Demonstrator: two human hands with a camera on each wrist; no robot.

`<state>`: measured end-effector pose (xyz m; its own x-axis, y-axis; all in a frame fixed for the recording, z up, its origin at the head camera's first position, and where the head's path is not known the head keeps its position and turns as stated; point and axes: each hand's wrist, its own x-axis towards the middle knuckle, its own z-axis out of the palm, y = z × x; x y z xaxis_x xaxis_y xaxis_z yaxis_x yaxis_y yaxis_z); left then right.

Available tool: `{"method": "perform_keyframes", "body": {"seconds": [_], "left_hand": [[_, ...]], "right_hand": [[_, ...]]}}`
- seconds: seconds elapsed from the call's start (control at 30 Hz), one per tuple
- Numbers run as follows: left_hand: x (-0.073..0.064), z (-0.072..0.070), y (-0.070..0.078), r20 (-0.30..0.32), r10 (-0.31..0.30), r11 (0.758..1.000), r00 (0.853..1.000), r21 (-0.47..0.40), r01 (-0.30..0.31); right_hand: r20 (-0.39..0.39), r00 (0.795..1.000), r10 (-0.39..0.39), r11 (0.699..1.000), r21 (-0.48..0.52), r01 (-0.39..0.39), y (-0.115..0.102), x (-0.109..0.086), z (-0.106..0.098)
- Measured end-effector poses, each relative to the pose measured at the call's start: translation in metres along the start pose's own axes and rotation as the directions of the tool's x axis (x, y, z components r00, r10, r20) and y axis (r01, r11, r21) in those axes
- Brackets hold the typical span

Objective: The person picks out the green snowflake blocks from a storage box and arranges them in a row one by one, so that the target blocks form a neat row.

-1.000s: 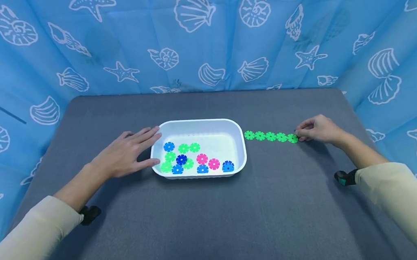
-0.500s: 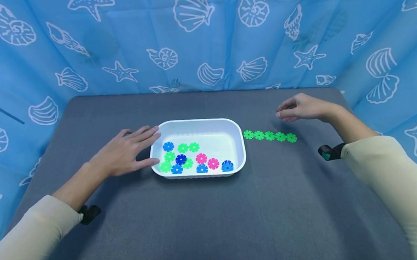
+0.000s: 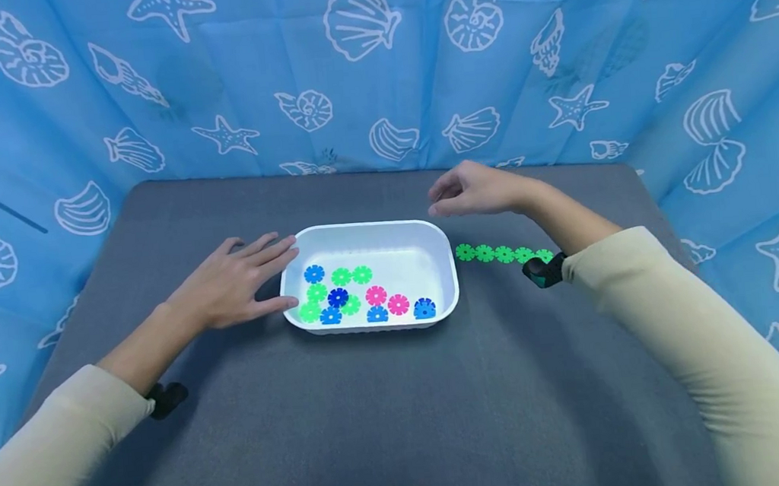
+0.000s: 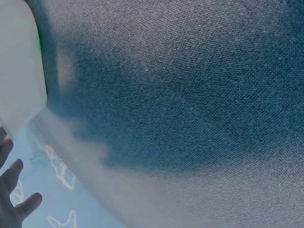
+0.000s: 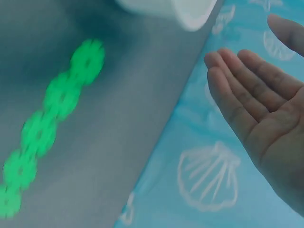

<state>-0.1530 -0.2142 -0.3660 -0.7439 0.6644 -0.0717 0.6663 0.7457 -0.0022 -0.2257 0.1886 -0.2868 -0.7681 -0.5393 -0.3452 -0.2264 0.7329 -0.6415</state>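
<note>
My left hand point(image 3: 238, 282) rests with spread fingers at the left rim of a white plastic tub point(image 3: 451, 269). Inside the tub lie several notched plastic discs: green discs point(image 3: 342, 277), blue discs point(image 3: 314, 274) and pink discs point(image 3: 398, 304). My right hand point(image 3: 474, 188) hovers above the table just past the tub's far right corner, fingers relaxed and holding nothing; the right wrist view shows its bare palm point(image 5: 280, 118). A row of green discs point(image 3: 503, 254) lies on the table right of the tub, its right end partly behind the right wrist's camera.
The grey cloth-covered table point(image 3: 403, 410) runs back to a blue curtain point(image 3: 245, 71) with white shell and starfish prints. A black wrist camera point(image 3: 544, 270) sits at the right cuff, another black camera point(image 3: 168, 400) at the left.
My right hand has left the right end of the green disc row, risen, and moved left toward the tub. The left hand and the discs stay in place.
</note>
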Motion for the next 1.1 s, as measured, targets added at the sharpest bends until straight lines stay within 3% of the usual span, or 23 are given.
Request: {"method": "perform_keyframes", "body": {"seconds": [0.4, 0.6, 0.7, 0.87, 1.1], "left_hand": [[0.000, 0.003, -0.001, 0.025, -0.040, 0.999, 0.999, -0.023, 0.040], [0.000, 0.004, 0.000, 0.011, -0.039, 0.998, 0.999, -0.043, 0.040], [-0.001, 0.004, 0.000, -0.002, -0.036, 0.998, 0.999, -0.050, 0.036], [-0.001, 0.006, 0.000, -0.008, -0.036, 0.997, 0.999, -0.062, 0.035], [-0.001, 0.009, -0.001, -0.006, -0.044, 0.996, 0.999, -0.075, 0.044]], "right_hand": [[0.193, 0.979, -0.071, 0.995, -0.058, 0.084, -0.046, 0.043, 0.060], [0.385, 0.923, -0.021, 0.986, -0.147, 0.083, -0.060, 0.049, 0.079], [0.427, 0.904, -0.028, 0.978, -0.176, 0.113, -0.064, 0.053, 0.085], [0.449, 0.893, -0.031, 0.990, -0.111, 0.090, -0.062, 0.059, 0.091], [0.505, 0.861, -0.053, 0.998, -0.002, 0.062, -0.058, 0.061, 0.099]]}}
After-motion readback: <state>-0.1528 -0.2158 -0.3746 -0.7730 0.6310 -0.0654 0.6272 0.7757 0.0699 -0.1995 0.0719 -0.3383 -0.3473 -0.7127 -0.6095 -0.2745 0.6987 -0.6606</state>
